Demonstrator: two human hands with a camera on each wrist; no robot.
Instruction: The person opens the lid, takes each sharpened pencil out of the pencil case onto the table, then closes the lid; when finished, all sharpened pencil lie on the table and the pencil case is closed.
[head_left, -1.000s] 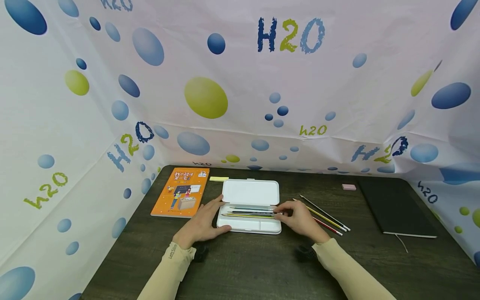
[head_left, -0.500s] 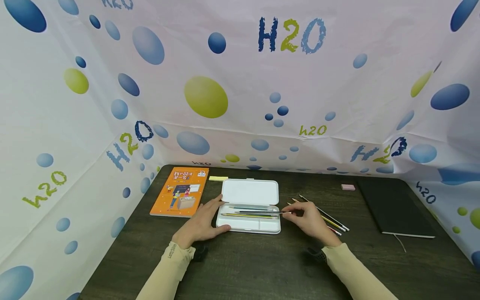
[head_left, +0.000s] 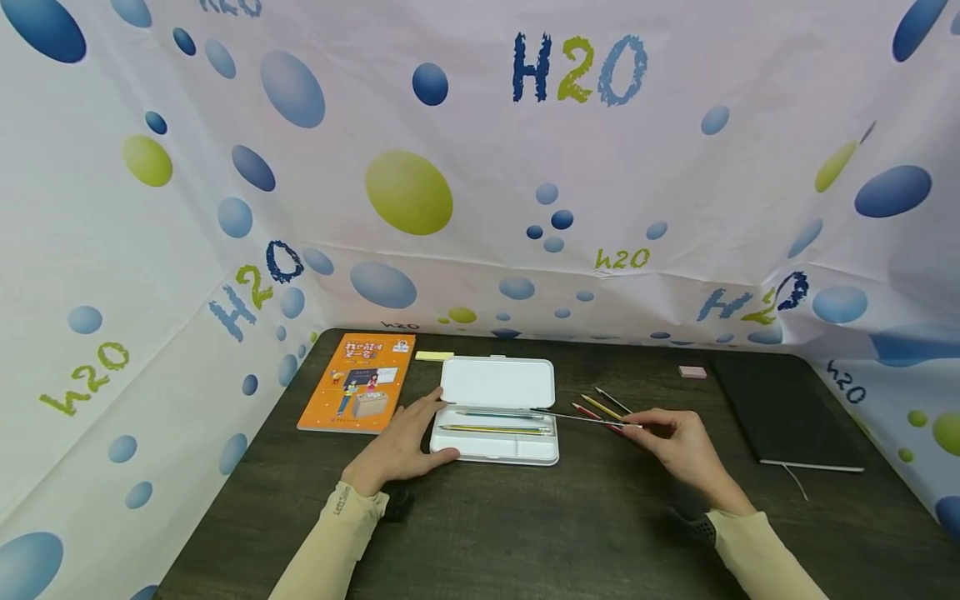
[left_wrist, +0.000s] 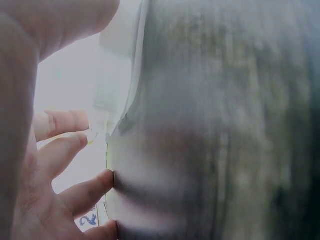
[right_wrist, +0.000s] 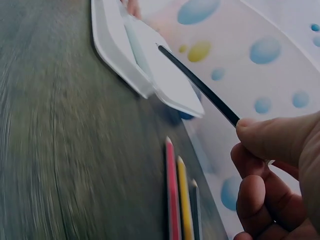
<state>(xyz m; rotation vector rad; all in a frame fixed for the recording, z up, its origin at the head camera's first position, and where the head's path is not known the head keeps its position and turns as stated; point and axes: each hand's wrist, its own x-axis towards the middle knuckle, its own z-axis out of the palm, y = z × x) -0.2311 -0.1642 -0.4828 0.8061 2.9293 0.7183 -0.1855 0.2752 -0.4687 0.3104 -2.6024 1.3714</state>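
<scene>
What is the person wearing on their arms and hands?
Both hands are bare: the left hand and the right hand wear no gloves. Long, close-fitting beige sleeves reach the wrists; the left cuff carries small dark lettering. A dark strap-like band shows at each wrist.

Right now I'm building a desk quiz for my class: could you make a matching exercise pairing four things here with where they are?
Things:
1. dark pencil
2. orange book
3. pink eraser
4. black notebook

Places:
A. far right of the table
B. pinched in the right hand
C. left of the white pencil case
D. between case and notebook, near the backdrop

Pairs: 1-B, 2-C, 3-D, 4-A
</scene>
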